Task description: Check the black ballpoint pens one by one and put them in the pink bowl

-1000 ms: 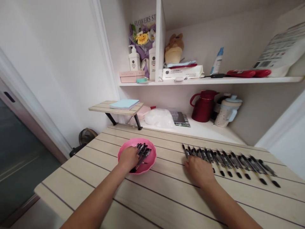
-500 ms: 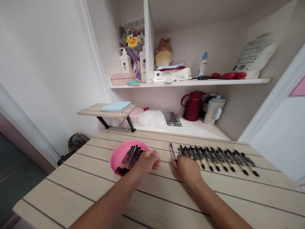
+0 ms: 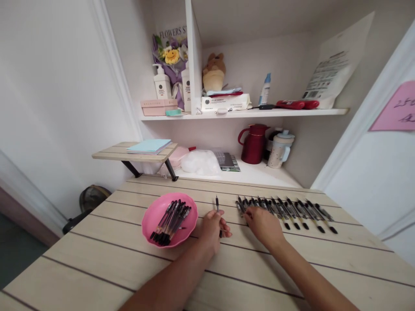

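My left hand (image 3: 214, 226) grips a pen (image 3: 217, 203), its tip pointing away from me and its lower end showing beneath my fingers. Just left of it stands a pink bowl (image 3: 195, 218) holding several black-ended pens (image 3: 170, 222). My right hand (image 3: 263, 222) is pinched at the left part of a row of pens (image 3: 293, 211) laid side by side on the wooden desk. Its fingertips hide what they hold. Loose black caps (image 3: 239, 206) lie at the row's left end, near those fingertips.
A small raised shelf (image 3: 103, 151) with blue paper (image 3: 149, 146) stands at the desk's back left. Behind the desk are a white plastic bag (image 3: 200, 162), a dark red jug (image 3: 255, 144) and a pale cup (image 3: 279, 151). A shelf (image 3: 259, 113) with bottles and packets overhangs them.
My left hand has moved right from beside the bowl and now holds the pen that lay near my right hand. My right hand has shifted onto the row's left part.
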The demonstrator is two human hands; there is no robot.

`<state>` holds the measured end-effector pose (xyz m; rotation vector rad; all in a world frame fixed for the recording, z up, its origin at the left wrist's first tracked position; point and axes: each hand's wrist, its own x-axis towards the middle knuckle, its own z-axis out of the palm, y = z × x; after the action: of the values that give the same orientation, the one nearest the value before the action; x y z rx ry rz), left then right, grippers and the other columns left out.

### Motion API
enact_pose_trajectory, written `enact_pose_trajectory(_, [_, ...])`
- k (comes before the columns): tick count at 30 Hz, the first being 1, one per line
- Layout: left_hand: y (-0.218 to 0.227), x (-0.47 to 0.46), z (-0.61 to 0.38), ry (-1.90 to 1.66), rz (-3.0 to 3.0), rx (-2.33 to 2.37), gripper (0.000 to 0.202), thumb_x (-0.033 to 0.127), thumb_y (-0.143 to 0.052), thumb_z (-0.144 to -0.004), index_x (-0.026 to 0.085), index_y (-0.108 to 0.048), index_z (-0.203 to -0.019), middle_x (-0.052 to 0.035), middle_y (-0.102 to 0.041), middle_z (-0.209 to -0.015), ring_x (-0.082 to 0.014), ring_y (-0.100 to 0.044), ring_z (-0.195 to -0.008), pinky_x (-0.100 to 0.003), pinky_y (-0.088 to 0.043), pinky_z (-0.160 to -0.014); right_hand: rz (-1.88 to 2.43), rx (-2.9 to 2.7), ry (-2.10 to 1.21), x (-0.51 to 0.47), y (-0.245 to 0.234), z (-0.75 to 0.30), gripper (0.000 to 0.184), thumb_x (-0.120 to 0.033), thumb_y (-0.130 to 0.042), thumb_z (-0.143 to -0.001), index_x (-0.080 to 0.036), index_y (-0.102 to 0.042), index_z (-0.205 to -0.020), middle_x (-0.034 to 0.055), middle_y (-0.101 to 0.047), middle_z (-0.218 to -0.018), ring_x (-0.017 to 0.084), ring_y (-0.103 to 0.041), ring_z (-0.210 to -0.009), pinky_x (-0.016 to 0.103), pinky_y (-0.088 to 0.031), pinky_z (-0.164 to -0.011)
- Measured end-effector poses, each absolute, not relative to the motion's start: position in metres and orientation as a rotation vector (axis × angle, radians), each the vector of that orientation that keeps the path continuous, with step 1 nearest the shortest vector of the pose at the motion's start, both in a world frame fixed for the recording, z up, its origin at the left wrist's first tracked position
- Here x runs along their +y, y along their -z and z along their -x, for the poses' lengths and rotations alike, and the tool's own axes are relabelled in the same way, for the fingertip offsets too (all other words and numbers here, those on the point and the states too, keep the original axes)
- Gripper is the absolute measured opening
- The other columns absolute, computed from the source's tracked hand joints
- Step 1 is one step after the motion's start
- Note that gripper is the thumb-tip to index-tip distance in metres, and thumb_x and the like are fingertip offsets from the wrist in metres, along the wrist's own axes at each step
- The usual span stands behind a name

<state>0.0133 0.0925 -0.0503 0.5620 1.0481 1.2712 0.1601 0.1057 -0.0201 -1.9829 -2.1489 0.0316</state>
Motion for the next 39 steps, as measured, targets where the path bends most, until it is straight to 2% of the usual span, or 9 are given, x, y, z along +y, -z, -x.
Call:
enact_pose_trajectory(8, [0.057, 0.091, -0.014, -1.267, -0.688, 1.019, 0.032, 0.038, -0.055, -0.067, 0.016, -0.05, -0.09, 0.0064, -0.047, -0.054, -0.008, -0.048, -0.04, -0.021, -0.04, -0.041, 2.075, -2.137, 0.033, 0.119, 0.032, -0.141, 0.027, -0.028, -0.041, -0.082, -0.013, -0.063, -0.078, 0.0149, -0.066, -0.083, 0.023, -0.064, -0.074, 0.029, -0.042, -0.06])
enact_pose_trajectory(13, [0.063, 0.091, -0.014, -1.246, -0.768, 1.022, 0.034, 0.04, -0.053, -0.068, 0.016, -0.05, -0.091, 0.0071, -0.046, -0.053, -0.0075, -0.046, -0.038, -0.02, -0.036, -0.038, 2.058, -2.136, 0.0, 0.115, 0.034, -0.14, 0.017, -0.019, -0.046, -0.075, -0.013, -0.063, -0.074, 0.0159, -0.066, -0.081, 0.023, -0.064, -0.073, 0.03, -0.042, -0.061])
enact_pose_trajectory(16, [0.065, 0.091, -0.014, -1.225, -0.82, 1.024, 0.034, 0.039, -0.053, -0.067, 0.014, -0.052, -0.09, 0.0071, -0.046, -0.051, -0.0056, -0.04, -0.033, -0.017, -0.028, -0.034, 1.946, -2.025, -0.223, 0.113, 0.032, -0.149, 0.008, -0.018, -0.052, -0.066, -0.016, -0.058, -0.062, 0.0105, -0.066, -0.069, 0.021, -0.062, -0.066, 0.027, -0.039, -0.056])
enact_pose_trajectory(19, [0.066, 0.09, -0.014, -1.178, -0.909, 1.016, 0.03, 0.035, -0.051, -0.069, 0.013, -0.055, -0.089, 0.0071, -0.046, -0.049, -0.0028, -0.03, -0.03, -0.017, -0.017, -0.033, 1.678, -1.728, -0.763, 0.113, 0.028, -0.162, 0.011, -0.019, -0.053, -0.062, -0.02, -0.048, -0.053, 0.0018, -0.06, -0.051, 0.013, -0.053, -0.048, 0.023, -0.036, -0.048])
enact_pose_trajectory(24, [0.07, 0.088, -0.015, -1.074, -1.142, 1.031, 0.031, 0.032, -0.046, -0.073, 0.012, -0.058, -0.093, 0.0066, -0.045, -0.047, -0.0034, -0.026, -0.034, -0.019, -0.017, -0.038, 1.187, -1.248, -1.359, 0.115, 0.021, -0.181, 0.017, -0.023, -0.067, -0.057, -0.019, -0.052, -0.065, -0.0048, -0.056, -0.047, 0.008, -0.046, -0.041, 0.02, -0.032, -0.04])
enact_pose_trajectory(27, [0.074, 0.088, -0.014, -1.025, -1.221, 1.049, 0.032, 0.031, -0.045, -0.074, 0.011, -0.058, -0.095, 0.0057, -0.046, -0.048, -0.0048, -0.029, -0.038, -0.019, -0.02, -0.041, 1.068, -1.048, -1.411, 0.118, 0.02, -0.185, 0.03, -0.024, -0.074, -0.053, -0.017, -0.061, -0.078, -0.001, -0.062, -0.061, 0.008, -0.051, -0.048, 0.019, -0.033, -0.041])
enact_pose_trajectory(32, [0.076, 0.089, -0.013, -0.994, -1.316, 1.06, 0.032, 0.028, -0.041, -0.076, 0.011, -0.057, -0.098, 0.0053, -0.046, -0.05, -0.0055, -0.029, -0.041, -0.019, -0.022, -0.043, 0.982, -0.853, -1.409, 0.123, 0.02, -0.182, 0.03, -0.029, -0.076, -0.054, -0.016, -0.064, -0.077, 0.0063, -0.067, -0.078, 0.007, -0.051, -0.049, 0.018, -0.031, -0.037])
enact_pose_trajectory(35, [0.075, 0.089, -0.012, -0.983, -1.366, 1.055, 0.032, 0.027, -0.041, -0.076, 0.011, -0.057, -0.098, 0.0051, -0.046, -0.052, -0.0056, -0.029, -0.042, -0.019, -0.022, -0.044, 0.975, -0.856, -1.4, 0.123, 0.021, -0.176, 0.028, -0.032, -0.076, -0.054, -0.015, -0.064, -0.074, 0.0053, -0.066, -0.077, 0.006, -0.048, -0.047, 0.018, -0.028, -0.035])
enact_pose_trajectory(39, [0.074, 0.088, -0.012, -0.978, -1.387, 1.054, 0.032, 0.027, -0.04, -0.077, 0.011, -0.057, -0.099, 0.0052, -0.046, -0.052, -0.0058, -0.03, -0.042, -0.019, -0.022, -0.044, 1.004, -0.882, -1.401, 0.121, 0.023, -0.17, 0.028, -0.034, -0.076, -0.054, -0.016, -0.063, -0.07, 0.0001, -0.06, -0.062, 0.004, -0.04, -0.041, 0.018, -0.022, -0.034])
